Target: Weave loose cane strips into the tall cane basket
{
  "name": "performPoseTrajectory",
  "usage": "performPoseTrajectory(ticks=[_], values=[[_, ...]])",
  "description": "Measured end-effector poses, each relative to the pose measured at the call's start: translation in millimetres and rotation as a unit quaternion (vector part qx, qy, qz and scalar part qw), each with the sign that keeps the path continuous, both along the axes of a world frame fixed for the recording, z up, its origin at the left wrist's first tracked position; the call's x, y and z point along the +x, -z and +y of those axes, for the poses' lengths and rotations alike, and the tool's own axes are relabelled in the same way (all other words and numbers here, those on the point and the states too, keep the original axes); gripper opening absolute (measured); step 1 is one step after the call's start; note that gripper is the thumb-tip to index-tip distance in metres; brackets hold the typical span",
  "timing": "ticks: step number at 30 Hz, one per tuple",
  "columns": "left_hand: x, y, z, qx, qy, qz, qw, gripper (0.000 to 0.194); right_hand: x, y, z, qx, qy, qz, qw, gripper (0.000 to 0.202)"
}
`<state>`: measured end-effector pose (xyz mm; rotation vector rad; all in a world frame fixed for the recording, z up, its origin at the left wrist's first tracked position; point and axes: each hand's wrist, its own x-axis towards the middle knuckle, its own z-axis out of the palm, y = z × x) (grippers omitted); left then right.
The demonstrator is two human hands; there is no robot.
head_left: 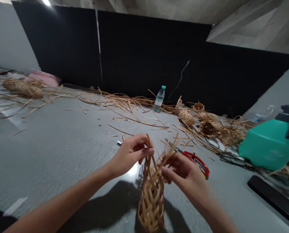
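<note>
Left fingers (148, 151): clamped on flat strip (148, 139)
Right fingers (167, 171): clamped on strip ends (172, 149)
Woven basket (151, 205): below both
Red-handled scissors (199, 159): on desk (74, 142)

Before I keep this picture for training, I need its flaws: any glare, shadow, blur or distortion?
Head view: ceiling light flares; glare whitens the table below the left hand; shadow darkens it beside the basket; right forearm blurs; black panel's top edge bows.
</note>
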<state>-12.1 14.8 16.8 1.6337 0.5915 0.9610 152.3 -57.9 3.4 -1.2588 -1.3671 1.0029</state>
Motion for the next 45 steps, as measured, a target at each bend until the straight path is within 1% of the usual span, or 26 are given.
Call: performPoseTrajectory(ticks=[1, 2, 3, 4, 5, 6, 7, 8, 10, 12, 20, 23, 26, 28, 30, 32, 34, 36, 37, 38, 39, 40, 41, 42, 44, 45], values=[[1, 1.7, 1, -0.006, 0.002, 0.002, 1.0, 0.01, 0, 0.3, -2, 0.07, 0.07, -0.057, 0.993, 0.026], [2, 3.6, 1, -0.012, 0.003, 0.003, 1.0, 0.01, 0, 0.1, -4, 0.156, 0.133, -0.122, 0.971, 0.03], [3, 5.6, 2, -0.017, 0.003, 0.003, 1.0, 0.01, -1, -0.3, -7, 0.243, 0.167, -0.188, 0.937, 0.032], [4, 7.6, 3, -0.021, 0.002, 0.002, 1.0, 0.012, -2, -0.8, -9, 0.317, 0.164, -0.253, 0.899, 0.03], [5, 9.6, 4, -0.025, 0.0, -0.002, 1.0, 0.013, -5, -1.1, -11, 0.364, 0.112, -0.31, 0.871, 0.025], [6, 11.6, 5, -0.028, -0.003, -0.007, 1.0, 0.015, -8, -0.9, -13, 0.372, 0.032, -0.359, 0.856, 0.021], [7, 13.5, 6, -0.03, -0.007, -0.011, 0.999, 0.018, -11, -0.1, -13, 0.35, -0.044, -0.404, 0.844, 0.016], [8, 15.2, 7, -0.032, -0.01, -0.013, 0.999, 0.02, -14, 1.3, -13, 0.32, -0.089, -0.44, 0.834, 0.011], [10, 18.5, 9, -0.038, -0.017, -0.013, 0.999, 0.022, -20, 5.8, -10, 0.27, -0.124, -0.493, 0.818, 0.004], [11, 21.1, 10, -0.046, -0.018, -0.01, 0.999, 0.021, -23, 10.9, -6, 0.255, -0.128, -0.515, 0.808, 0.007], [13, 23.1, 10, -0.068, -0.008, -0.035, 0.997, 0.017, -25, 21.2, -1, 0.265, -0.12, -0.509, 0.81, 0.014], [12, 23.2, 11, -0.067, -0.022, -0.03, 0.997, 0.016, -22, 21.3, -4, 0.278, -0.112, -0.466, 0.833, 0.015], [10, 23.2, 13, -0.062, -0.061, 0.003, 0.996, 0.014, -13, 19.4, -6, 0.289, -0.096, -0.405, 0.862, 0.012], [9, 22.7, 13, -0.061, -0.074, 0.026, 0.995, 0.011, -4, 18.3, -6, 0.284, -0.097, -0.375, 0.877, 0.017], [9, 22.2, 12, -0.063, -0.073, 0.04, 0.995, 0.01, 2, 18.7, -5, 0.284, -0.106, -0.356, 0.884, 0.024], [10, 21.8, 10, -0.069, -0.054, 0.043, 0.995, 0.013, 3, 21.4, -3, 0.296, -0.112, -0.362, 0.877, 0.028], [11, 21.1, 6, -0.065, -0.035, 0.029, 0.997, 0.027, 3, 26.6, -1, 0.311, -0.105, -0.385, 0.863, 0.029], [12, 19.4, -1, -0.023, -0.051, 0.015, 0.998, 0.04, 2, 33.8, 0, 0.322, -0.06, -0.405, 0.854, 0.026], [12, 18.2, -5, 0.016, -0.079, 0.018, 0.997, 0.042, 3, 37.6, 0, 0.322, -0.022, -0.411, 0.853, 0.024], [12, 17.0, -11, 0.065, -0.109, 0.036, 0.991, 0.039, 4, 41.1, -1, 0.318, 0.018, -0.415, 0.852, 0.023], [12, 16.1, -17, 0.107, -0.135, 0.081, 0.982, 0.024, 5, 44.2, -2, 0.314, 0.054, -0.418, 0.851, 0.021], [12, 15.7, -24, 0.142, -0.142, 0.138, 0.97, 0.011, 7, 46.5, -4, 0.307, 0.078, -0.422, 0.849, 0.021], [13, 16.0, -31, 0.159, -0.128, 0.195, 0.959, 0.01, 9, 47.6, -6, 0.298, 0.089, -0.427, 0.849, 0.022], [15, 17.1, -38, 0.16, -0.112, 0.235, 0.952, 0.014, 11, 47.4, -8, 0.287, 0.09, -0.431, 0.851, 0.024], [18, 21.2, -49, 0.14, -0.075, 0.278, 0.947, 0.026, 16, 42.8, -11, 0.252, 0.063, -0.429, 0.865, 0.026], [21, 24.0, -53, 0.127, -0.068, 0.282, 0.949, 0.027, 18, 38.3, -12, 0.227, 0.039, -0.426, 0.875, 0.025]])
